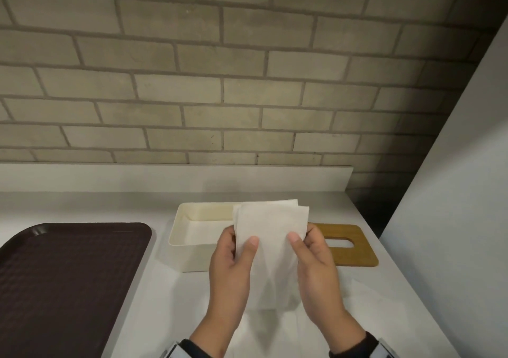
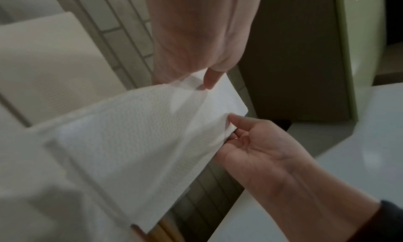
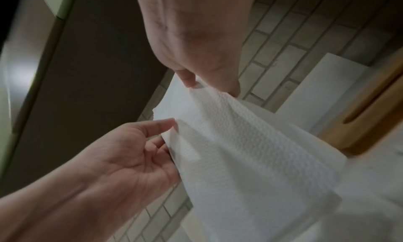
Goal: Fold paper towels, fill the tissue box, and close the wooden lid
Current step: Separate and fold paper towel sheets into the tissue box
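Holding paper towel [image 1: 270,236], tissue box [image 1: 184,236] open, lidless

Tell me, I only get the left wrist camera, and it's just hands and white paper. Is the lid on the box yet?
Observer: No. The head view shows the wooden lid lying flat on the counter, right of the open tissue box.
Operator: Is there other stuff on the counter?
Observer: Yes, a dark brown tray sits left of the box, not touching it.
Operator: Where's the paper compared to the box?
Observer: The left hand and the right hand each pinch the paper towel, holding it up in front of the box's right end.
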Tool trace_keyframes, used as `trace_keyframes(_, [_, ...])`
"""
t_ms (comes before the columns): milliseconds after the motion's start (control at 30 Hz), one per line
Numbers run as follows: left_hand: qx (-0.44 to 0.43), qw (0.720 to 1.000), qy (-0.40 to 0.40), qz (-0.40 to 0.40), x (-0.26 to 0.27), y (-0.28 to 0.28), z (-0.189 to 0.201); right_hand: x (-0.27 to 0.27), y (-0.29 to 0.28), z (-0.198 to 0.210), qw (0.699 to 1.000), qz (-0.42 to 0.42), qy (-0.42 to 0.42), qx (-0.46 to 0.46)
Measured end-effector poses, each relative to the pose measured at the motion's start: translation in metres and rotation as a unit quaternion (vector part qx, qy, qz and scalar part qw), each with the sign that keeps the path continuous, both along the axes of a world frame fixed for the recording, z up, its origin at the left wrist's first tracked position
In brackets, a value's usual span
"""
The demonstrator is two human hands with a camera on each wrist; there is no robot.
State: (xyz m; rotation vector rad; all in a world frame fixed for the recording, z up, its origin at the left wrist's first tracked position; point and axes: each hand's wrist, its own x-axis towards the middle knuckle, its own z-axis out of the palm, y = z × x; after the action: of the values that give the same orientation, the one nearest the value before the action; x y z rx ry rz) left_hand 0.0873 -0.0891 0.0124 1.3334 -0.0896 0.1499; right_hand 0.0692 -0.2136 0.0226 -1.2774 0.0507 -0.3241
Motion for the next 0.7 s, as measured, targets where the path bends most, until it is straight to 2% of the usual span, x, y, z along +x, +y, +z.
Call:
trace_keyframes(67, [0.005,1.000,0.005,0.001,0.001,0.000,-0.004,0.001,-0.001,-0.001,1.000,0.011,-0.009,0.012])
trace_keyframes(233, [0.041,0.997,0.062,0.011,-0.008,-0.003,-0.027,-0.002,0.002,-0.032,0.997,0.014,0.065,-0.041])
trace_keyframes(333, [0.020,0.999,0.032,0.009,-0.005,-0.002,-0.015,0.002,0.001,-0.029,0.998,-0.007,0.049,-0.050])
trace_keyframes(467, [-0.020,1.000,0.000,-0.004,0.000,0.000,-0.007,0.002,0.005,-0.017,1.000,0.015,0.007,0.021])
trace_keyframes(567, [0.000,0.999,0.047,-0.006,-0.005,-0.001,-0.023,-0.005,0.011,-0.029,0.998,0.045,0.035,0.028])
trace_keyframes(700, [0.000,0.997,0.081,0.004,-0.007,-0.003,-0.030,-0.001,0.019,-0.039,0.998,0.034,0.051,-0.011])
